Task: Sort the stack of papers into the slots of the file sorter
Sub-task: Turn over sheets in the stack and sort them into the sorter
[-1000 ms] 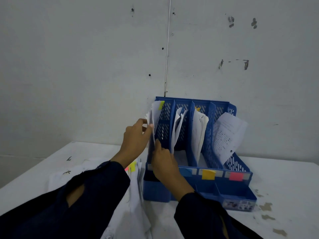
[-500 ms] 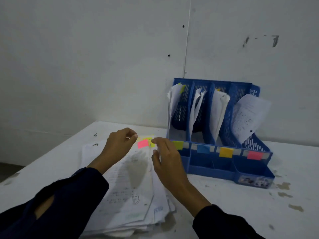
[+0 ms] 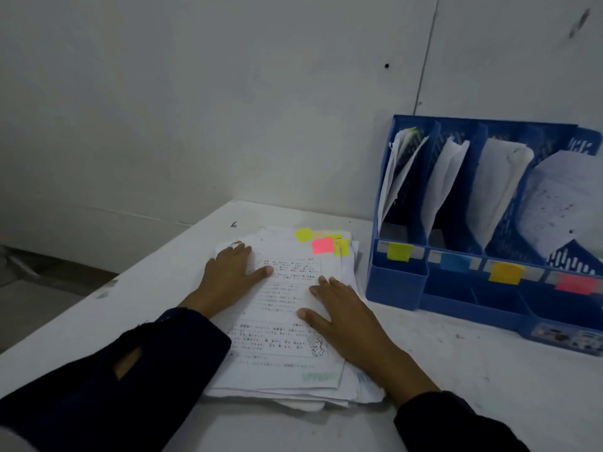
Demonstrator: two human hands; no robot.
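Note:
A stack of printed papers [image 3: 284, 360] lies on the white table, with pink [image 3: 323, 245] and yellow [image 3: 304, 234] sticky tabs at its far edge. My left hand [image 3: 228, 275] rests flat on the stack's left side, fingers spread. On the stack's right edge lies my right hand [image 3: 339, 308], also flat and holding nothing. The blue file sorter [image 3: 398, 288] stands to the right against the wall. Its slots hold papers and carry yellow [image 3: 398, 251], blue [image 3: 454, 263], orange [image 3: 505, 273] and pink [image 3: 575, 283] labels.
The white table [image 3: 137, 298] ends at a left edge with the floor below it. A white wall [image 3: 228, 109] rises close behind the table. The sorter has a low front tray [image 3: 489, 303] with small compartments.
My hands left the sorter's left slot and came down onto the stack, now lying flat on the top sheet. The view has swung left, so the sorter sits at the right.

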